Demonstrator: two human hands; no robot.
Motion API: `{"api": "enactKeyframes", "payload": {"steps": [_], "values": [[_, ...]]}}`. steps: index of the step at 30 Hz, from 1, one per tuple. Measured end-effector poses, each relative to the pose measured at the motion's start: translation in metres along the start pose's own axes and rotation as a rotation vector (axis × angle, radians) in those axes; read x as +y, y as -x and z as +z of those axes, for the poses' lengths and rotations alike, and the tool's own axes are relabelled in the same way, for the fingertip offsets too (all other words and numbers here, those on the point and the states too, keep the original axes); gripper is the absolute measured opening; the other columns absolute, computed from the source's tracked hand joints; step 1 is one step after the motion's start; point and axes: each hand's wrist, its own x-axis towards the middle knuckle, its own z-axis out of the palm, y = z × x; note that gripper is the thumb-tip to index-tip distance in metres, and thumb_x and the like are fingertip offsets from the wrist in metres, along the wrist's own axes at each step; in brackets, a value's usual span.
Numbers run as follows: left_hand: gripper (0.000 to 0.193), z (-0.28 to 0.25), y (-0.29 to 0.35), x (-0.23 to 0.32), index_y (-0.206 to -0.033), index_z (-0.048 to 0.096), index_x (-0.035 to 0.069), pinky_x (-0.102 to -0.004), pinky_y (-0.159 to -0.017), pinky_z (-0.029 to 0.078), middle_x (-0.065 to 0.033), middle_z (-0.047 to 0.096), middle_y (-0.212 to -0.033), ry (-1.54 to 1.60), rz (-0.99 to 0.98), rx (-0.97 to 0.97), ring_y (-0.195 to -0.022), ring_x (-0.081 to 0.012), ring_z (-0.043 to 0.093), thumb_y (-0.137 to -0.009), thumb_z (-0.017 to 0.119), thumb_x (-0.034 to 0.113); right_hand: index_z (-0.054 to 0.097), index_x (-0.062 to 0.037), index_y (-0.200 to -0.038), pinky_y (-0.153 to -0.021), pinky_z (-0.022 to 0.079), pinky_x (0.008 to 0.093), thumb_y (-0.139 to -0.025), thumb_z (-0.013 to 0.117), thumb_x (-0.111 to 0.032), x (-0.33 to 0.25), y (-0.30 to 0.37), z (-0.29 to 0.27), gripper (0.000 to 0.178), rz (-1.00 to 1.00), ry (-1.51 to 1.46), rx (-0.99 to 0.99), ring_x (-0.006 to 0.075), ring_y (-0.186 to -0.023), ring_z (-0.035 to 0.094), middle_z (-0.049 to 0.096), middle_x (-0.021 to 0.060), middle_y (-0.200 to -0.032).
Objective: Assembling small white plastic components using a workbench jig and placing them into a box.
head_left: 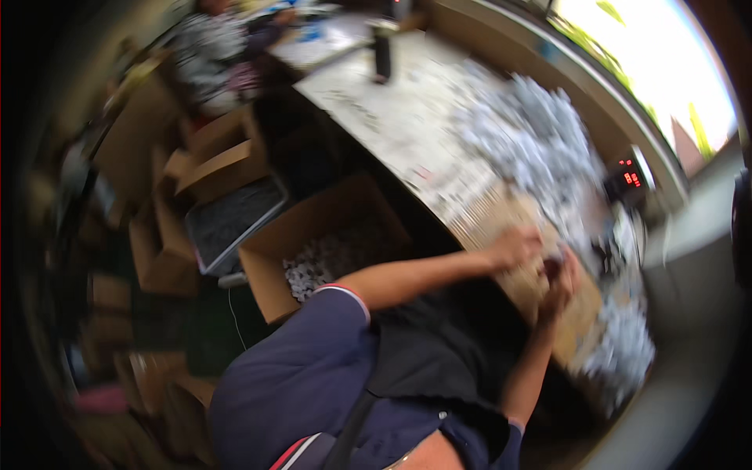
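A small dark piece (553,269), held in the right hand's (562,285) curled, pinching fingers above one flat brown cardboard sheet (578,325); blur hides its direction and long axis. The left hand (517,247), fingers bunched, lies just beside; its grip cannot be told. Around: two pale, crinkled heaps (540,133); one open carton (265,270).

The left hand (517,247) is near the right hand (561,280) over brown cardboard (520,288).
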Motion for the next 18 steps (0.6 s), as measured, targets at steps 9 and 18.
{"api": "enactKeyframes", "payload": {"steps": [9,18], "values": [[0.016,-0.020,0.040,0.032,-0.109,0.067,0.002,-0.0198,-0.056,0.048,-0.0017,0.070,-0.084,0.483,-0.449,-0.151,-0.065,-0.0058,0.061,-0.106,0.064,0.018,0.065,0.0032,-0.124,-0.057,0.052,0.0237,-0.097,0.071,-0.002,0.000,0.036,0.002,0.028,0.082,-0.293,-0.057,0.0114,-0.070,0.066,0.073,0.0095,-0.095],[0.021,-0.023,0.061,0.028,-0.109,0.063,0.006,-0.0193,-0.055,0.048,0.0009,0.064,-0.083,0.604,-0.525,-0.256,-0.065,-0.0062,0.059,-0.109,0.060,0.026,0.068,0.0024,-0.120,-0.056,0.050,0.0205,-0.095,0.077,-0.005,-0.002,0.048,0.010,0.027,0.071,-0.259,-0.073,0.0087,-0.071,0.065,0.073,0.0077,-0.095]]}}
